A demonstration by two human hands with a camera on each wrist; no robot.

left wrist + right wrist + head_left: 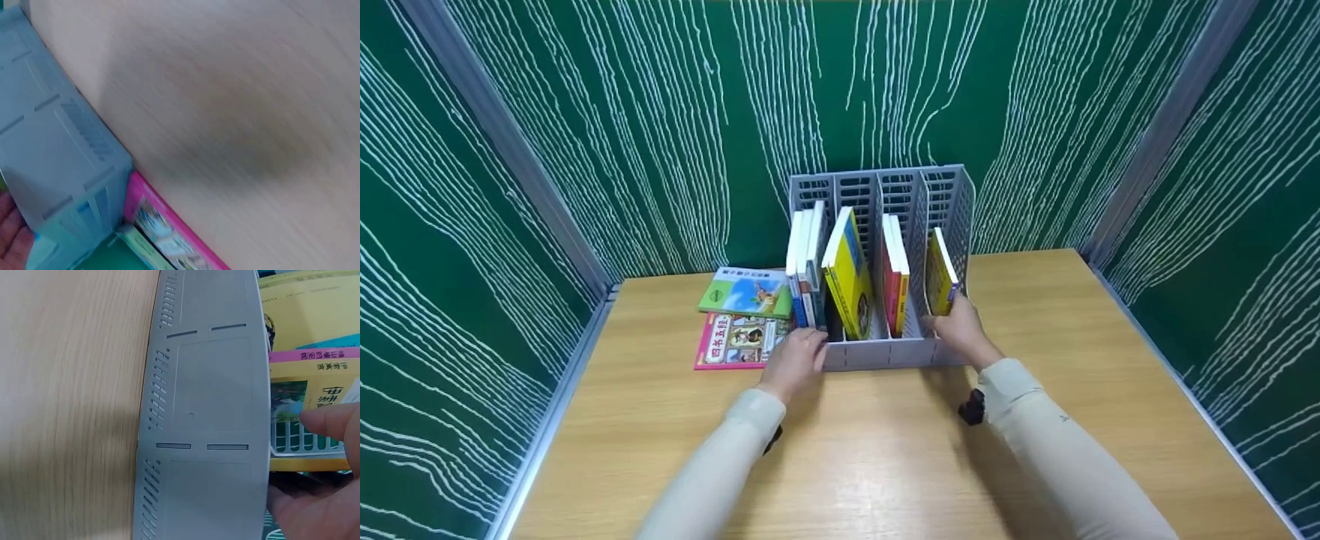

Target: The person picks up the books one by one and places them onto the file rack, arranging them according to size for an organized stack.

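My right hand (960,330) is at the right end of a grey slotted book rack (877,356). It pinches a small yellow book (940,277) standing in the rightmost compartment, thumb on the cover and fingers on the far side. My left hand (795,360) grips the front rim at the rack's left corner, just below several thin upright books (804,262). In the left wrist view only its fingers (12,233) show, at the rim. A larger yellow book (849,281) leans in the second compartment, and red and yellow books (894,274) stand in the third.
Left of the rack, a green and blue picture book (746,291) overlaps a pink-edged comic book (739,341) on the wooden table (855,465). Green panels with white wavy lines (645,135) enclose the table, with metal posts at the back corners.
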